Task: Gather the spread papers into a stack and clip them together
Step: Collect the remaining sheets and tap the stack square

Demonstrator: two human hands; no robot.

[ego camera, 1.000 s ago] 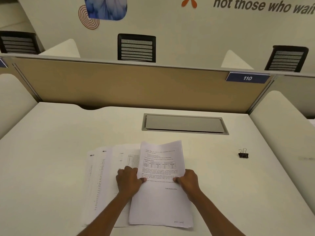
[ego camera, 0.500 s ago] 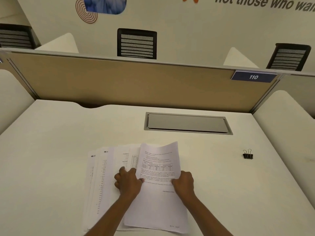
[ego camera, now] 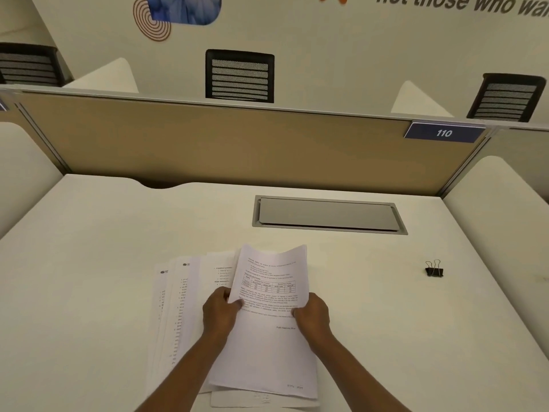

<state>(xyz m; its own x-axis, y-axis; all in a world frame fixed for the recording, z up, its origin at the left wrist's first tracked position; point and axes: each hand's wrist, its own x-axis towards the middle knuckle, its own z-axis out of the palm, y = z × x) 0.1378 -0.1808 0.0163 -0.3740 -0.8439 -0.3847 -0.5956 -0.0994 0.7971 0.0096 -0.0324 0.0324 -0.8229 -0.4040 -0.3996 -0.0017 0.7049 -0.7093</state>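
Note:
Several printed white papers [ego camera: 178,307] lie fanned out on the white desk [ego camera: 89,263], overlapping toward the left. On top, at the right of the fan, sits a sheet with a table printed on it [ego camera: 267,346]; its far edge curls up slightly. My left hand [ego camera: 221,312] grips this top sheet's left edge, thumb on top. My right hand [ego camera: 312,315] grips its right edge. A black binder clip [ego camera: 433,270] stands alone on the desk, well to the right of the papers.
A grey cable-hatch lid [ego camera: 328,215] is set into the desk behind the papers. A tan divider panel [ego camera: 237,144] with a "110" label [ego camera: 444,132] closes off the back. White side partitions [ego camera: 505,218] flank the desk. Black chairs [ego camera: 240,75] stand beyond the divider.
Both hands have pulled the top sheet a little to the left over the fanned papers, and its far edge has lifted and curled. The binder clip has not moved.

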